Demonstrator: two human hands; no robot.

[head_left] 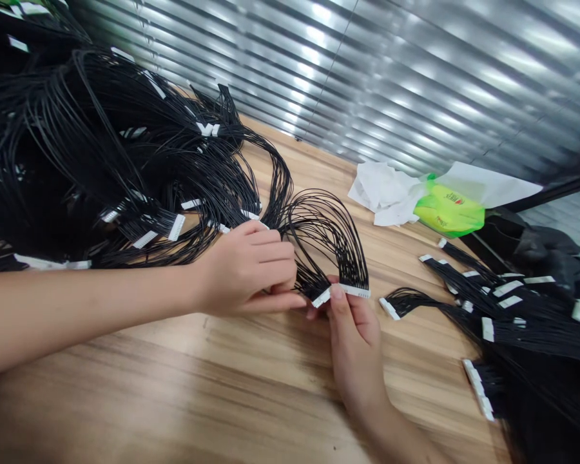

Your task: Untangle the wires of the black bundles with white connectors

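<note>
My right hand [360, 341] pinches a wire harness by its white connectors, with the thumb on top. One long white connector [355, 290] has a row of thin black wires [350, 251] looping up and back to the left. Beside it, a shorter white connector [321, 297] sits tilted near the same fingertips. My left hand [254, 270] is closed with curled fingers, just left of these connectors, and its thumb side points toward the shorter one. Black wires run close by its fingertips; what lies inside the fingers is hidden.
A big heap of black wire harnesses [125, 148] with white connectors covers the left. More harnesses [526, 328] lie at the right on the wooden table [251, 380]. White paper [384, 190] and a bright green packet [449, 207] rest against the corrugated metal wall [367, 84].
</note>
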